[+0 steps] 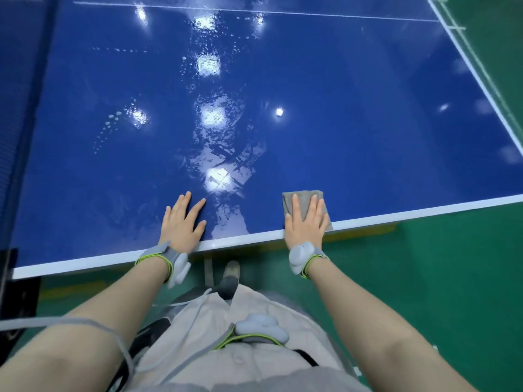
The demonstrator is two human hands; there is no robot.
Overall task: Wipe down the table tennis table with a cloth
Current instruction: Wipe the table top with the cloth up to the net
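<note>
Right hand (305, 222) flat on grey cloth (304, 205), fingers straight and together, palm down; no pinch or curl, so grip open and pressing rather than holding. Cloth spread flat under the fingers at the near edge of the blue tabletop (353, 123), right of centre; far edge of cloth shows beyond the fingertips, near right corner just overlapping the white edge band (424, 212). Flat-palm hold probably chosen to load the whole cloth evenly against the surface and slide it without bunching.

Left hand (182, 222) also open, fingers spread, resting bare on the tabletop to the left of the cloth, well apart from it. Likely placed as a brace while leaning over the near edge; no contact with cloth.

Tabletop surface: wet streaks and droplets visible in the centre strip from near to far, glare from ceiling lights in the film. Area far and right of the cloth looks drier and duller. White line (254, 12) runs across the far part.

Judgement: wiping under way, cloth at the near end of a stroke or about to start one. Much of the centre still carries water, so task looks partly done at best.

Wrist bands with grey sensor pods (300, 254) on both forearms; green floor (424, 278) below.
</note>
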